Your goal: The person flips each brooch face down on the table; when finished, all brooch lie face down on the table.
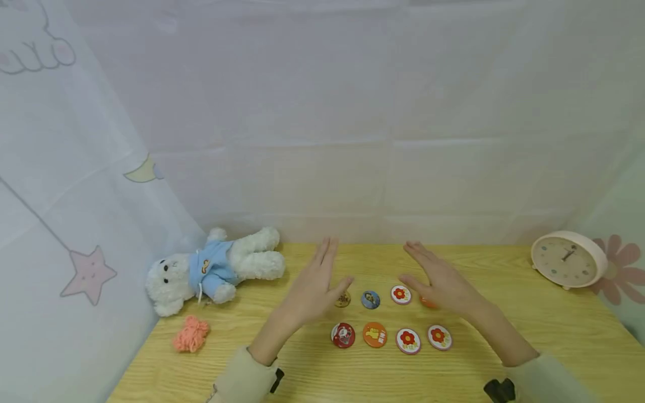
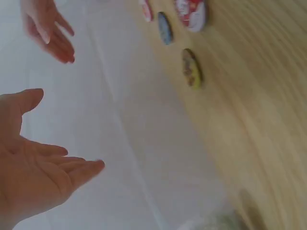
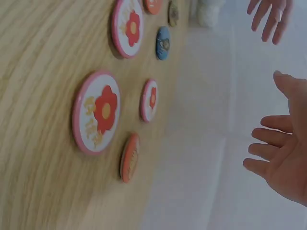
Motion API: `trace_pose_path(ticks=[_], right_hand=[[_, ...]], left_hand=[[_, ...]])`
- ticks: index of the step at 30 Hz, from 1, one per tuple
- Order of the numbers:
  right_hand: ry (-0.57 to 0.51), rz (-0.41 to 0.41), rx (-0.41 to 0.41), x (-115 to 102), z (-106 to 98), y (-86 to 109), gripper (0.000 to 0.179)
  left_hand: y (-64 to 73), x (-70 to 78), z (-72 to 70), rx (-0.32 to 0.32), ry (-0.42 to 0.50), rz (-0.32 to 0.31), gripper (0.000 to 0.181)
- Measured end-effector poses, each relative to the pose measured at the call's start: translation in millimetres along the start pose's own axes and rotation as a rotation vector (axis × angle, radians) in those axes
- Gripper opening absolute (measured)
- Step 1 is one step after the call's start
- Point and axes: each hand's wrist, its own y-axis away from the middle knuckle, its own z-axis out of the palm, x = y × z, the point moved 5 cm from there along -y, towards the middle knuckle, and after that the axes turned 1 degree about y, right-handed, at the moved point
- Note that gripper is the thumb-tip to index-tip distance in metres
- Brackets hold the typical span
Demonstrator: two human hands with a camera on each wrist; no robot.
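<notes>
Both hands hover above the table with straight fingers and hold nothing. My left hand [image 1: 311,288] is over the left end of two rows of round badges, partly covering a yellow-brown badge [image 1: 343,300]. My right hand [image 1: 448,285] is over the right end and partly hides an orange badge [image 1: 428,303]. Between them in the back row lie a blue badge [image 1: 370,300] and a white badge with a red flower [image 1: 401,295]. The front row has a red badge [image 1: 343,335], an orange thumbs-up badge [image 1: 375,334] and two flower badges [image 1: 408,340], [image 3: 98,112].
A white plush toy in a blue top [image 1: 214,268] lies at the back left, with a bundle of pink yarn [image 1: 191,334] in front. At the right stands a pale clock [image 1: 569,259]. A white curtain [image 1: 312,123] hangs behind the wooden table [image 1: 322,380].
</notes>
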Motion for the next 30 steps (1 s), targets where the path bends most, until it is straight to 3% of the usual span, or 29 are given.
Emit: trace_pose_path(ticks=[2,5,8,13,19,24,30], right_hand=[[-0.002,-0.057,0.003,-4,17,-9.7,0.064],[-0.009,-0.118,-0.029,-11,44,-22.8,0.054],[0.015,-0.148,-0.102,-16,74,-32.3,0.05],[0.046,-0.117,-0.228,-22,111,-39.1,0.055],[0.087,-0.123,-0.244,-27,124,-43.3,0.051],[0.122,-0.179,-0.257,-30,130,-45.7,0.041],[0.123,-0.167,-0.254,-31,128,-45.7,0.043]], left_hand=[[-2.4,-12.6,11.9,-0.011,0.044,-0.013,0.077],[-3.1,-31.5,34.1,-0.081,0.05,-0.018,0.07],[-1.6,-48.2,53.5,-0.149,-0.034,0.009,0.069],[1.6,-68.1,70.8,-0.229,-0.128,0.023,0.069],[0.0,-71.3,80.7,-0.296,-0.137,0.067,0.064],[-4.0,-69.0,81.9,-0.259,-0.202,0.101,0.053],[-7.4,-69.2,83.0,-0.226,-0.227,0.114,0.044]])
